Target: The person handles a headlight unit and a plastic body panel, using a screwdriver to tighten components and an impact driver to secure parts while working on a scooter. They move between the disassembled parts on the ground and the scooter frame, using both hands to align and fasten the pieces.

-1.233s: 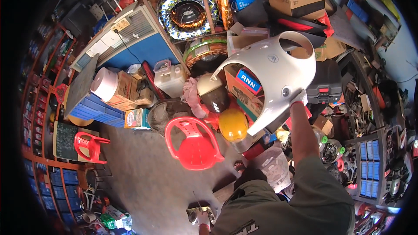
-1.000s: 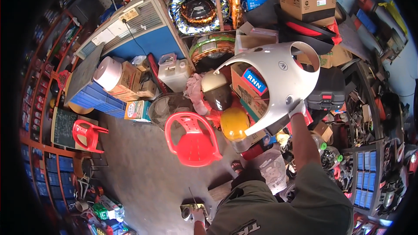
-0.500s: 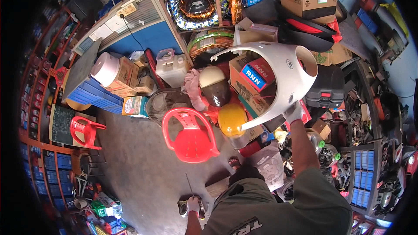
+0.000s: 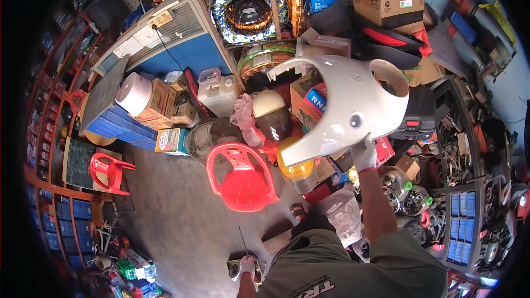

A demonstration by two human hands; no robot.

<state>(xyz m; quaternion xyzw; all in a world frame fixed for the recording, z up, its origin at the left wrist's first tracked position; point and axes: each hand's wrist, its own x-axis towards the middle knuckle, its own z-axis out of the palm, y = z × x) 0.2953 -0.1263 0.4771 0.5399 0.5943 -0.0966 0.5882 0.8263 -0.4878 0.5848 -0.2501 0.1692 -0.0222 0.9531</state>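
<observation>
Cluttered workshop (image 4: 182,215): right fingers (image 4: 369,143) grip a white shell (image 4: 345,96) slanting lengthwise down leftward; left fingers (image 4: 247,261) clasp a rod (image 4: 243,239).

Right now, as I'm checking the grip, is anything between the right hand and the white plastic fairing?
Nothing visible: the gloved right hand touches the white plastic fairing directly at its lower edge. The yellow helmet shows off to the left.

Glossy white curved plastic shell (image 4: 338,107): held up at a tilt, big round opening at upper right, tapered end pointing lower left.
Small dark round-ended part (image 4: 234,268): held low, thin rod beside it.
</observation>
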